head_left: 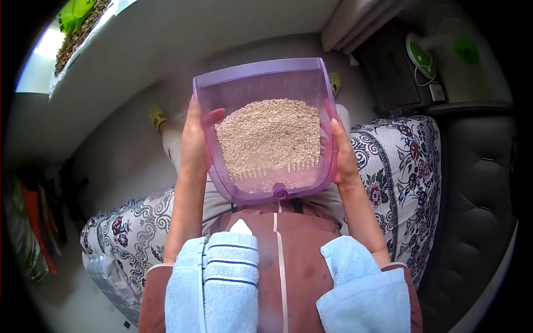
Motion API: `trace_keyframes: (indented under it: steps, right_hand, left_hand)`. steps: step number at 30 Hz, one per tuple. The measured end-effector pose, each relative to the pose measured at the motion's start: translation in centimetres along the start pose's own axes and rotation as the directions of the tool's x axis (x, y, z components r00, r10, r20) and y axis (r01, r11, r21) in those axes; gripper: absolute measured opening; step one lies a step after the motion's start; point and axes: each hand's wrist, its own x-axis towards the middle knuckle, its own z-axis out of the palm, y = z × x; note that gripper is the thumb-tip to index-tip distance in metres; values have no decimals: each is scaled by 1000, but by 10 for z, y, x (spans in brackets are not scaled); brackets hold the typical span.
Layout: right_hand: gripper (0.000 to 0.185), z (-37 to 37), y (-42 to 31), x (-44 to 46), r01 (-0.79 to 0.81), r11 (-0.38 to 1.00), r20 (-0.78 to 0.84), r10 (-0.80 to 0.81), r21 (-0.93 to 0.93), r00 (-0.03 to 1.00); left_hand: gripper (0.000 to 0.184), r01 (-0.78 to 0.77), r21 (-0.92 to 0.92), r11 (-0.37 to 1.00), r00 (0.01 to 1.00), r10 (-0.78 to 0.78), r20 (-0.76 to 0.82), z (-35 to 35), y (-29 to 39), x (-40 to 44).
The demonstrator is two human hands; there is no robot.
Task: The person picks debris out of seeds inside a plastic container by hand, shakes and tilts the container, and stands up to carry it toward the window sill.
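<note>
A translucent purple plastic tray (258, 67) is held up over my lap, its round knob at the edge nearest me. Pale beige granules (269, 133) lie in a heap inside it, thinning toward the near side, where slots show. My left hand (194, 139) grips the tray's left side, with fingertips visible through the plastic. On the right side, my right hand (344, 152) is wrapped round the wall, thumb up near the rim.
I sit on a bed with a floral cover (394, 166). Blue towels (230, 277) hang over my chest. A dark nightstand (391, 72) bears a green-and-white device (421, 55). A window sill is at upper left, a dark padded headboard (472, 211) at right.
</note>
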Motion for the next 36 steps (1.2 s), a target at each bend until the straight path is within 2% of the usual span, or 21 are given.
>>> trace_keyframes:
  steps: [1, 4, 5, 6, 8, 9, 10, 12, 15, 19, 20, 22, 23, 25, 27, 28, 30, 31, 34, 35, 36]
  right_hand:
    - [49, 12, -12, -2, 25, 999, -50, -28, -48, 998]
    - [52, 35, -52, -16, 157, 982, 56, -152, -102, 987]
    - [57, 34, -52, -22, 239, 971, 145, -237, 5, 961]
    - [61, 36, -50, -18, 463, 879, 213, -433, -114, 876]
    - [63, 1, -2, 3, 397, 917, 77, -398, 25, 914]
    - [62, -8, 8, 8, 342, 940, 120, -339, -9, 933]
    - [60, -12, 14, 5, 239, 971, 94, -238, 1, 967]
    - [57, -18, 20, 2, 278, 958, 153, -266, -66, 952]
    - [56, -9, 16, -2, 59, 998, 60, -61, 38, 996]
    - [51, 28, -32, -6, 129, 991, 56, -131, 35, 990]
    - [52, 28, -31, -8, 229, 972, 101, -233, 50, 967]
    - [54, 29, -30, -8, 422, 902, 188, -432, 95, 882]
    - [58, -1, 1, 3, 365, 927, 127, -374, 87, 919]
    - [56, 6, 6, 6, 317, 947, 120, -321, 53, 939]
    - [55, 1, 17, 2, 297, 954, 111, -300, 44, 948]
    - [54, -1, 20, -4, 204, 977, 85, -208, 61, 974]
    - [52, -5, 17, -5, 47, 993, 56, -53, 105, 997]
    - [48, 1, 18, 0, 62, 992, -23, -60, 111, 998]
    - [58, 12, -7, 3, 6, 1000, 55, -6, 10, 998]
    - [58, 24, -22, -2, 109, 994, 85, -107, -27, 991]
    - [58, 24, -24, -4, 216, 976, 130, -210, -37, 969]
  left_hand:
    - [57, 19, -54, 998, 1000, -20, -7, 4, 8, -4]
    - [57, -28, -110, 994, 999, 31, 24, 20, 54, -18]
    - [57, -122, -176, 977, 985, 141, 102, 23, 64, -24]
    - [57, -208, -246, 947, 953, 253, 170, 26, 70, -28]
    - [57, -284, -185, 941, 930, 317, 184, 23, 49, -9]
    - [56, -179, -102, 979, 978, 189, 93, 17, 33, -2]
    - [56, -167, -49, 985, 984, 169, 55, 17, 24, -1]
    - [55, -91, -82, 992, 988, 100, 117, 10, 12, -6]
    - [54, -116, 43, 992, 991, 113, 67, 3, 1, 1]
    - [57, -65, 37, 997, 997, 67, -33, 20, 45, -9]
    - [61, -55, -84, 995, 994, 63, 90, 16, 60, -14]
    - [62, -223, -139, 965, 942, 250, 225, 17, 73, -22]
    - [61, -230, -104, 968, 957, 244, 157, 20, 65, -16]
    - [55, -196, -63, 979, 979, 199, 49, 7, 32, -2]
    - [53, -186, -115, 976, 979, 194, 61, 12, 19, -2]
    - [53, -138, -158, 978, 987, 149, 64, 13, 15, -5]
    - [53, -34, -45, 998, 999, 36, 27, 6, 5, -9]
    - [53, -2, 8, 1000, 1000, 2, 12, 5, 6, -5]
    - [52, -74, -32, 997, 997, 74, 14, 10, 20, -2]
    - [52, -25, -66, 998, 1000, 25, -2, 13, 34, -7]
    - [54, -63, -131, 989, 996, 71, 57, 16, 50, -15]
